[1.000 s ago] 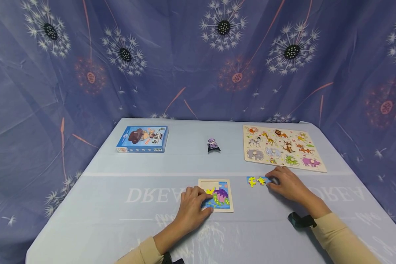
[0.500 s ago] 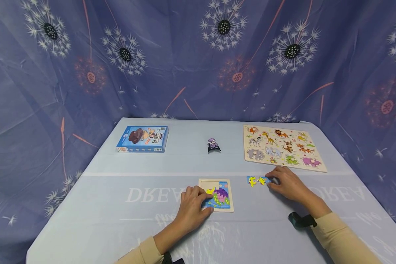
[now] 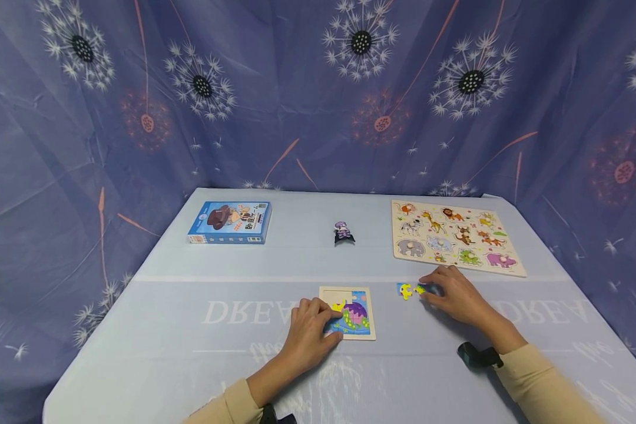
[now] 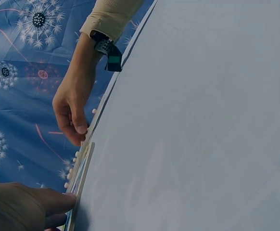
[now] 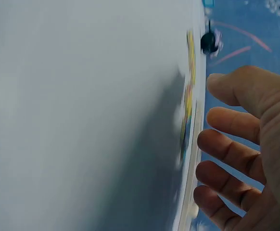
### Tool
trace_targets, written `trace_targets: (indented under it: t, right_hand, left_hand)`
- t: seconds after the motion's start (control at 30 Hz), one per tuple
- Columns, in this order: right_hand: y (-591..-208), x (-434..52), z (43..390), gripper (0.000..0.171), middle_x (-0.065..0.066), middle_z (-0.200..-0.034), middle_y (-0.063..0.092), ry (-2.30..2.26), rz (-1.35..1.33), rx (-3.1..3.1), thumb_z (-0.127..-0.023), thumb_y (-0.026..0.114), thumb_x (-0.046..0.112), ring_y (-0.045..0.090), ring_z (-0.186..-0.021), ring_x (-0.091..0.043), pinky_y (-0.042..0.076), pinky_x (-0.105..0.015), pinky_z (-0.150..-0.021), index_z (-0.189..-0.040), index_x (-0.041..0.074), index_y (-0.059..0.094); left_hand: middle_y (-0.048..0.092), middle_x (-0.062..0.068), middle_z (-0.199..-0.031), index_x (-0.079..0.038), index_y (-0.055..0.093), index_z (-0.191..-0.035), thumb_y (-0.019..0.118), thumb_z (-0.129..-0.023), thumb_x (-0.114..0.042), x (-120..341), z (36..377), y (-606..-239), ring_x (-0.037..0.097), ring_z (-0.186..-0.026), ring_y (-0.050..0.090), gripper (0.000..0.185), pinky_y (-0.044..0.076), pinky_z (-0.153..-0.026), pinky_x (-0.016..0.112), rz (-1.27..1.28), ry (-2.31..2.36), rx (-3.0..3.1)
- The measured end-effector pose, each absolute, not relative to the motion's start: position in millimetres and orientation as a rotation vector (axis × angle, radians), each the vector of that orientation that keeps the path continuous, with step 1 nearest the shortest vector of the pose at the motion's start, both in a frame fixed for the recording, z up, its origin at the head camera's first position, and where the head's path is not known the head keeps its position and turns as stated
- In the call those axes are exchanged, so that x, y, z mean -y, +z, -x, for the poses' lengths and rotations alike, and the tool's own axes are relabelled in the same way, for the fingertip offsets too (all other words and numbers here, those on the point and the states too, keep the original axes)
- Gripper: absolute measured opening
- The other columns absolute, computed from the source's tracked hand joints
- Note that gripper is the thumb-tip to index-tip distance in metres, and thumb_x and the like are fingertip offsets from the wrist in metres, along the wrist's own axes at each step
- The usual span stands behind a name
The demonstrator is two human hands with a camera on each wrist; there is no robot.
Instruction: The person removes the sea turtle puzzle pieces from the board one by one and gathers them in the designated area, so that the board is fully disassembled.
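Observation:
My left hand [image 3: 308, 333] holds the left side of a small framed jigsaw puzzle [image 3: 356, 315], with the thumb at its near edge and the index finger over the picture. A purple and green design fills much of its wooden frame; bare wood shows at the upper left. Right of it lie a blue-and-yellow puzzle piece [image 3: 404, 290] and a second yellow piece [image 3: 419, 289]. My right hand [image 3: 458, 297] hovers over that second piece, partly covering it. In the right wrist view its thumb and fingers [image 5: 222, 144] are spread apart and hold nothing.
Behind the right hand lies a wooden animal peg puzzle board [image 3: 456, 235]. A small purple figurine [image 3: 343, 232] stands at the back middle, and a blue box [image 3: 230, 222] lies at the back left. A dandelion-print curtain [image 3: 297, 88] hangs behind the table.
The right hand has shifted slightly left, covering more of the second puzzle piece. My left hand and the framed puzzle stay where they were.

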State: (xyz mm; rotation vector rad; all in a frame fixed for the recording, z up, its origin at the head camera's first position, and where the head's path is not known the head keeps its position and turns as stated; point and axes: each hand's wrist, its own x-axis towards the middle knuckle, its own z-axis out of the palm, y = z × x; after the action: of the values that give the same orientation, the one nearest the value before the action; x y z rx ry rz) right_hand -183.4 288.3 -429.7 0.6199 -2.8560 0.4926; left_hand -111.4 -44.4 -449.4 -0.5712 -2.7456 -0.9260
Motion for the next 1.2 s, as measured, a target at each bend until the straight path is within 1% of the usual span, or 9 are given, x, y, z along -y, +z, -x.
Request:
trace_targets:
  t: [0.1, 0.2, 0.33, 0.53, 0.77, 0.93, 1.07, 1.2]
  right_hand:
    - [-429.2, -275.6, 182.0, 0.028, -0.002, -0.097, 0.064, 0.511, -0.657, 2.858, -0.078, 0.074, 0.021, 0.049, -0.089, -0.017, 0.042, -0.038, -0.077, -0.103, 0.010, 0.071]
    - [-429.0, -262.5, 181.0, 0.026, 0.001, -0.096, 0.063, 0.529, -0.714, 2.848, -0.078, 0.074, 0.022, 0.045, -0.085, -0.012, 0.040, -0.032, -0.073, -0.101, 0.011, 0.072]
    - [-428.0, -246.5, 181.3, 0.025, 0.003, -0.094, 0.063, 0.556, -0.774, 2.849, -0.078, 0.075, 0.024, 0.043, -0.084, -0.009, 0.038, -0.028, -0.070, -0.101, 0.013, 0.072]
    - [-428.8, -225.4, 185.7, 0.027, 0.005, -0.094, 0.062, 0.580, -0.859, 2.852, -0.078, 0.075, 0.025, 0.043, -0.086, -0.008, 0.038, -0.028, -0.072, -0.103, 0.016, 0.071]
    - [-427.0, -207.4, 193.1, 0.031, 0.004, -0.099, 0.062, 0.595, -1.034, 2.807, -0.079, 0.074, 0.026, 0.046, -0.092, -0.009, 0.042, -0.033, -0.080, -0.109, 0.018, 0.069]
    - [-425.3, -198.9, 201.4, 0.032, 0.006, -0.102, 0.062, 0.628, -1.144, 2.813, -0.080, 0.073, 0.025, 0.044, -0.091, -0.009, 0.041, -0.031, -0.080, -0.111, 0.021, 0.068]
    - [-423.5, -194.5, 208.2, 0.032, 0.007, -0.105, 0.061, 0.623, -1.224, 2.867, -0.082, 0.072, 0.025, 0.043, -0.092, -0.008, 0.040, -0.029, -0.081, -0.114, 0.025, 0.067]
    - [-420.3, -190.9, 213.8, 0.032, 0.006, -0.106, 0.060, 0.593, -1.311, 2.906, -0.084, 0.069, 0.026, 0.042, -0.091, -0.009, 0.039, -0.028, -0.079, -0.116, 0.028, 0.066]
  left_hand:
    - [0.055, -0.002, -0.099, -0.015, 0.072, -0.104, 0.075, -0.075, -0.024, 44.0, 111.5, -448.5, 0.013, -0.093, 0.039, 0.031, 0.029, -0.084, 0.036, 0.570, -0.930, 2.743]
    - [0.055, -0.002, -0.099, -0.014, 0.072, -0.104, 0.075, -0.075, -0.023, 43.1, 111.7, -447.3, 0.014, -0.093, 0.040, 0.031, 0.030, -0.084, 0.036, 0.576, -0.938, 2.727]
    - [0.055, -0.002, -0.096, -0.014, 0.073, -0.102, 0.075, -0.073, -0.023, 39.3, 112.5, -446.6, 0.014, -0.092, 0.041, 0.030, 0.030, -0.083, 0.036, 0.602, -0.936, 2.688]
    - [0.055, -0.003, -0.096, -0.015, 0.073, -0.099, 0.076, -0.072, -0.023, 29.2, 113.8, -447.8, 0.014, -0.093, 0.042, 0.028, 0.030, -0.082, 0.035, 0.638, -0.904, 2.652]
    - [0.056, -0.005, -0.095, -0.018, 0.073, -0.100, 0.074, -0.073, -0.027, 18.5, 115.7, -449.0, 0.013, -0.094, 0.042, 0.028, 0.030, -0.081, 0.033, 0.661, -0.870, 2.663]
    - [0.056, -0.005, -0.097, -0.018, 0.073, -0.101, 0.073, -0.074, -0.028, 15.1, 116.4, -449.2, 0.012, -0.093, 0.042, 0.029, 0.029, -0.081, 0.033, 0.662, -0.851, 2.684]
    - [0.056, -0.005, -0.097, -0.018, 0.073, -0.102, 0.073, -0.074, -0.028, 14.2, 116.5, -449.5, 0.012, -0.093, 0.042, 0.029, 0.029, -0.081, 0.033, 0.662, -0.840, 2.693]
    - [0.055, -0.005, -0.098, -0.018, 0.073, -0.101, 0.073, -0.075, -0.028, 13.7, 116.4, -450.4, 0.012, -0.093, 0.041, 0.028, 0.029, -0.082, 0.033, 0.666, -0.837, 2.691]
